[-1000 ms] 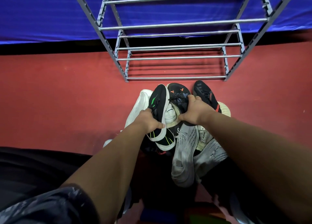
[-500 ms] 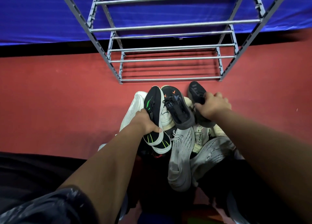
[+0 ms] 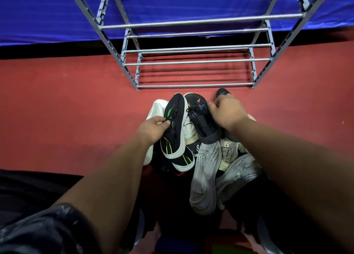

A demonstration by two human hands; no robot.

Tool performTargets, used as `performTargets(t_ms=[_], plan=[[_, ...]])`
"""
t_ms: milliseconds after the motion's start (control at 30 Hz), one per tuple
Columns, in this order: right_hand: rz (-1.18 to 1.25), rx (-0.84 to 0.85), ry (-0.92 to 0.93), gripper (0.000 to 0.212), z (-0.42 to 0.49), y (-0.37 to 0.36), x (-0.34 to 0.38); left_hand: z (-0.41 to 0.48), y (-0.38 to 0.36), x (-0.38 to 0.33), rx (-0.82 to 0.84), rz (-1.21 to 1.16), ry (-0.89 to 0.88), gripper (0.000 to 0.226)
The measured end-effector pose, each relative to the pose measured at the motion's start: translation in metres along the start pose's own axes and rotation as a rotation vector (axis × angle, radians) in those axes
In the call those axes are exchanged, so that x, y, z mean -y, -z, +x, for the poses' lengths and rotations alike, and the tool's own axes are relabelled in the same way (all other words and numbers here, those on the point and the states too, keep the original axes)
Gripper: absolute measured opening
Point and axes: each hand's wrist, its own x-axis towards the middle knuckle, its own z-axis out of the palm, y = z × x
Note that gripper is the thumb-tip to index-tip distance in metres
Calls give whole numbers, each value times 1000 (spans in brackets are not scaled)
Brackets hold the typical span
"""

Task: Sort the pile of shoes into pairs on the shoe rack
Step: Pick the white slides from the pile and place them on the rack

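I look down along two bare forearms reaching forward over a pile of shoes on a red floor. The pile lies just in front of the lowest front bar of a grey metal shoe rack, which stands at the floor's far edge against a blue cloth.

The left grip comes in from the lower left with the wrist straight. Its thumb and curled fingers are closed on the lace area of a black shoe with green stripes, which is tilted on its side with its toe toward the rack. A matching shoe lies under its heel.

The right grip comes in from the lower right, back of the hand up and fingers bent downward. It sits between a black shoe with orange marks and another black shoe, touching both. I cannot tell whether it has closed on either.

A white shoe lies on the left side of the pile. Two grey knit shoes lie on the near side.
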Motion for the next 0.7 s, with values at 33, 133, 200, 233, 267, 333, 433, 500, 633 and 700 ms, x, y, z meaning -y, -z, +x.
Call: performTargets(t_ms=[33, 133, 200, 233, 267, 333, 433, 500, 633, 700], plan=[[4, 0, 62, 43, -1, -2, 8, 2, 8, 2, -85, 64, 12, 14], [-12, 32, 210, 37, -8, -12, 31, 13, 27, 16, -161, 399, 108, 20], [-84, 55, 294, 38, -12, -21, 39, 15, 28, 25, 0, 596, 159, 39], [-133, 68, 327, 39, -13, -26, 40, 11, 26, 27, 69, 604, 174, 39], [-174, 82, 349, 41, -14, -30, 40, 8, 25, 29, 104, 570, 179, 36], [-243, 95, 375, 43, -14, -37, 35, 9, 23, 37, 94, 510, 172, 40], [-329, 85, 399, 44, -13, -42, 29, 7, 19, 42, 99, 502, 239, 84], [-342, 83, 405, 41, -11, -41, 27, 6, 13, 46, 92, 556, 286, 98], [-355, 92, 424, 39, -10, -43, 28, 11, 9, 51, 60, 553, 269, 68], [-353, 96, 442, 36, -10, -43, 26, 15, 12, 48, 53, 550, 234, 36]])
